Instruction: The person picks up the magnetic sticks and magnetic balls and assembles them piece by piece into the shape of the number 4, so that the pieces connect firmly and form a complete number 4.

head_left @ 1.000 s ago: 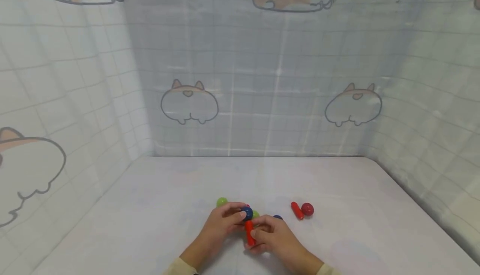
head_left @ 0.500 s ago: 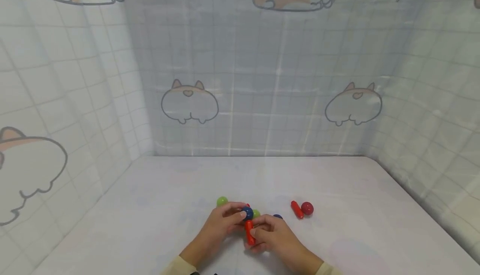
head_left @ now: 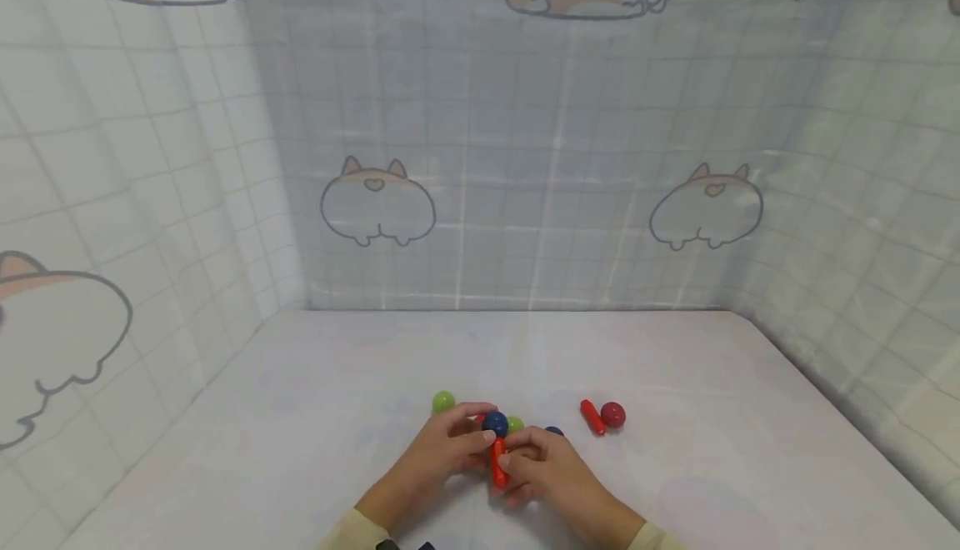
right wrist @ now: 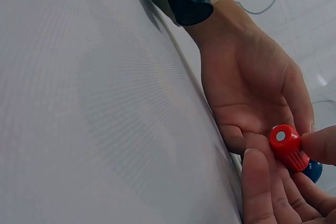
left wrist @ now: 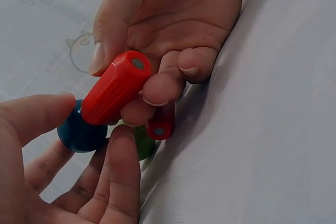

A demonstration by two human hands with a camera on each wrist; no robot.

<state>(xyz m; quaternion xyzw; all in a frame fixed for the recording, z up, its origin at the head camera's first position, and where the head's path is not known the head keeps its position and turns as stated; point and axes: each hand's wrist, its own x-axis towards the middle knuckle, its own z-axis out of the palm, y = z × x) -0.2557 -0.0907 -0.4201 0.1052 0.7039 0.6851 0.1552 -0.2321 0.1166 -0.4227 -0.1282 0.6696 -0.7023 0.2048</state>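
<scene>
My left hand (head_left: 457, 442) pinches a glossy blue ball (head_left: 495, 424) between thumb and fingers. In my right hand (head_left: 543, 471) is a red magnetic rod (head_left: 498, 463), pinched by thumb and fingers, with a grey metal disc in its near end. The rod's far end meets the ball, as the left wrist view shows with the rod (left wrist: 113, 90) and ball (left wrist: 81, 132). Behind the fingers there, a green ball (left wrist: 145, 142) and a second red rod (left wrist: 159, 125) are partly hidden. In the right wrist view, the held rod (right wrist: 289, 148) covers most of the blue ball (right wrist: 314, 170).
Right of the hands lie a loose red rod (head_left: 592, 417) and a dark red ball (head_left: 613, 415). A light green ball (head_left: 443, 402) sits beyond the left hand. Another blue ball (head_left: 554, 431) shows behind the right hand. A patterned curtain surrounds the white table (head_left: 360, 350).
Both hands keep their grips almost in place. The green ball behind the held blue ball has shifted slightly right, and more red shows behind the left fingers.
</scene>
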